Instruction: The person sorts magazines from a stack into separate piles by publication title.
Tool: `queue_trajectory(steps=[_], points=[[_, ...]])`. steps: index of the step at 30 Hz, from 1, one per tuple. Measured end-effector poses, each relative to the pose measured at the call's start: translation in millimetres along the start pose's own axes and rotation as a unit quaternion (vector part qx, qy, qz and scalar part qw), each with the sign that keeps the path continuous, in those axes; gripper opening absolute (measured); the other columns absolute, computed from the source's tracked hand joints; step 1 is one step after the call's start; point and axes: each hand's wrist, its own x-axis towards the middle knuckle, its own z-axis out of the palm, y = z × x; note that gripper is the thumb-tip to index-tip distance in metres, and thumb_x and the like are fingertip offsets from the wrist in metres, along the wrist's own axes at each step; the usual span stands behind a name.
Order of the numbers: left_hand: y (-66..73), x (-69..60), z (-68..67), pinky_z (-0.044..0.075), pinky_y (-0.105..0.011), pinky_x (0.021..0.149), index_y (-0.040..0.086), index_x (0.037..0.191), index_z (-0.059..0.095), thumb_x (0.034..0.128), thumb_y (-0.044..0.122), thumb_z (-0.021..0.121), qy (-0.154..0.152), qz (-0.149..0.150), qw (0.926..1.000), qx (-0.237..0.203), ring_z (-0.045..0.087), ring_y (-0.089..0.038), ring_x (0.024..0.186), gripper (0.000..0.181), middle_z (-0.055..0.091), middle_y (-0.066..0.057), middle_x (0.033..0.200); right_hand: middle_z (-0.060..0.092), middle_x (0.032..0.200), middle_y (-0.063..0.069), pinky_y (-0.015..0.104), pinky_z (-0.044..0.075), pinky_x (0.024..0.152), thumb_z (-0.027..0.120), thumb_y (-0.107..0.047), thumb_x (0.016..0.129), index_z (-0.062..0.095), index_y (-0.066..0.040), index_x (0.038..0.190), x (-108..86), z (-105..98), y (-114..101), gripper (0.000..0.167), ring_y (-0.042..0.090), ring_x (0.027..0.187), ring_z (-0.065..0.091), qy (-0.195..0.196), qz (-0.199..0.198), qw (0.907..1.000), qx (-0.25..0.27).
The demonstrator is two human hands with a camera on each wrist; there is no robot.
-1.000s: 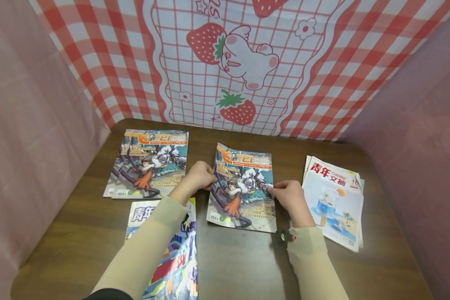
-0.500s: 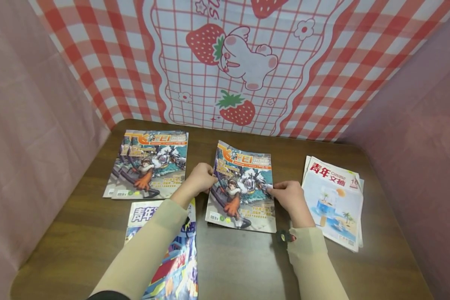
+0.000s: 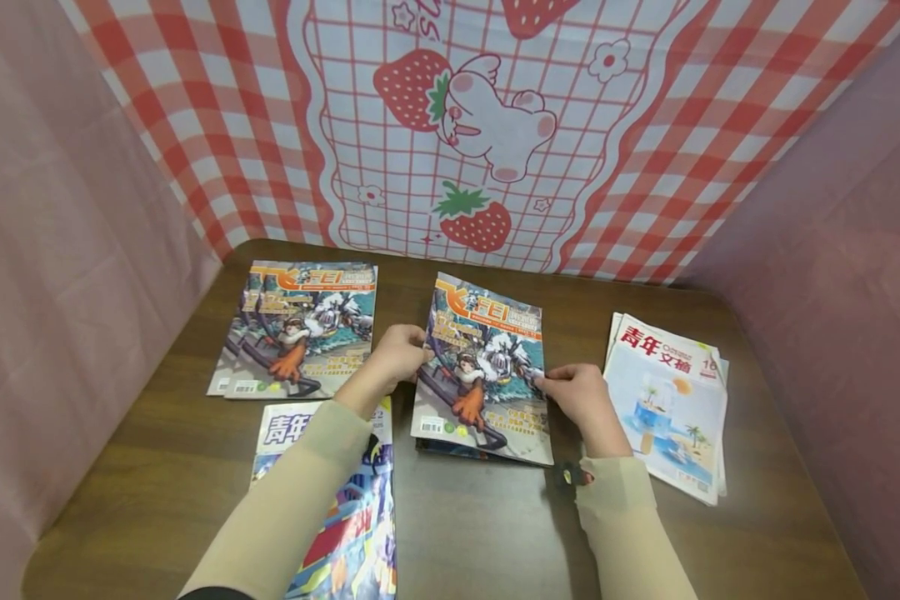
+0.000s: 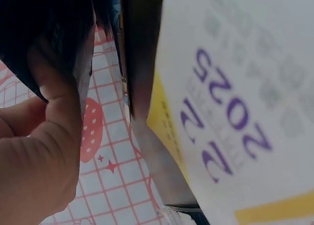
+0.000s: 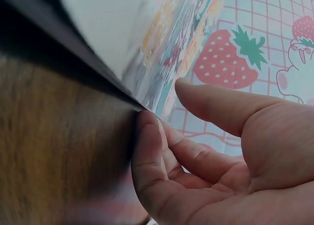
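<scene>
In the head view, a comic magazine (image 3: 487, 367) with an orange FEI title is in the middle, its left side raised from the table. My left hand (image 3: 399, 357) pinches its left edge; in the left wrist view, that hand's thumb (image 4: 59, 95) lies against the dark raised side. At the right edge my right hand (image 3: 579, 398) holds on, thumb over the cover and fingers under the edge in the right wrist view (image 5: 152, 132). A dark layer (image 3: 457, 450) shows beneath the lower edge; whether it is another magazine I cannot tell.
Matching FEI magazines (image 3: 300, 333) overlap at the left of the wooden table (image 3: 480, 525). A purple-titled magazine (image 3: 375, 508) lies below them, partly under my left sleeve. At the right sits a small pile of red-titled magazines (image 3: 667, 404). A checked strawberry cloth (image 3: 480, 150) hangs behind.
The middle magazine's left side has risen and shifted slightly upward, with my left hand at its edge. More of the dark layer shows beneath. My right hand has stayed nearly still.
</scene>
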Motion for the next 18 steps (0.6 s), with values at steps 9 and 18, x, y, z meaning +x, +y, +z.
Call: queue_trajectory(steps=[9,18], points=[[-0.3,-0.4,-8.3,0.056,-0.027,0.057,-0.008,0.128,0.057,0.0944,-0.008,0.062,-0.007,-0.024,0.9973,-0.069,0.061,-0.017,0.068,0.034,0.059,-0.019,0.110,0.067,0.117,0.024,0.051,0.052,0.088,0.069,-0.035,0.096,0.072,0.005,0.115,1.8,1,1,0.044,0.035,0.104,0.061,-0.013,0.015,0.9998,0.001],[1.8,-1.1,-17.0,0.059,-0.030,0.061,-0.009,0.127,0.055,0.0980,-0.007,0.058,-0.019,-0.023,0.9935,-0.110,0.063,-0.018,0.068,0.029,0.060,-0.018,0.105,0.067,0.121,0.022,0.052,0.051,0.091,0.066,-0.033,0.099,0.071,0.002,0.121,0.9,-1,-2,0.041,0.035,0.108,0.061,-0.012,-0.013,0.9995,0.027]])
